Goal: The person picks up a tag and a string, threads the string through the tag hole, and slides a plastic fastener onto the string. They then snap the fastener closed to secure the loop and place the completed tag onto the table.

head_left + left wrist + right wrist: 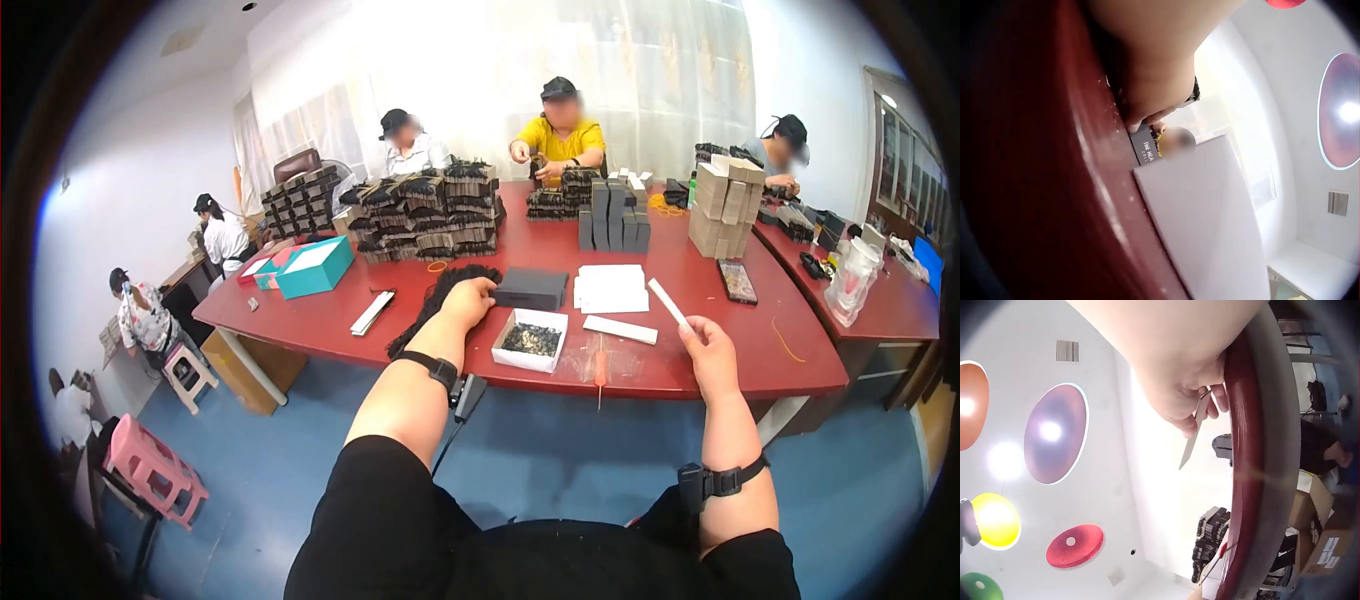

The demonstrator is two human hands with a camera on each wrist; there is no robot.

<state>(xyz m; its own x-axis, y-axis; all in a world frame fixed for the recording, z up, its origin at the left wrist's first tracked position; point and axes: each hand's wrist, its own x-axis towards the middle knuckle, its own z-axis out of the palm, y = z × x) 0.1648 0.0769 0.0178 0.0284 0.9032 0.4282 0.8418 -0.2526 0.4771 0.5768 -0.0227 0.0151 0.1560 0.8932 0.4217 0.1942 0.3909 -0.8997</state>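
In the head view my right hand (711, 357) pinches one end of a narrow white strip (667, 302), which also shows as a thin card (1192, 442) in the right wrist view. My left hand (468, 303) lies over black hair (437, 302), its fingertips at the left end of a dark grey box (531, 288). The left wrist view shows the fingers of that hand (1155, 94) touching the box's lettered end (1145, 147). Between the hands are a white tray of small dark and light pieces (530, 340), white cards (611, 289) and another white strip (620, 330).
An orange-handled tool (601, 367) lies on clear film near the table's front edge. Stacked bundles (430, 215), upright grey boxes (613, 230) and a cardboard stack (722, 205) stand farther back. A phone (737, 282) lies right, a teal box (316, 268) left. People sit across the table.
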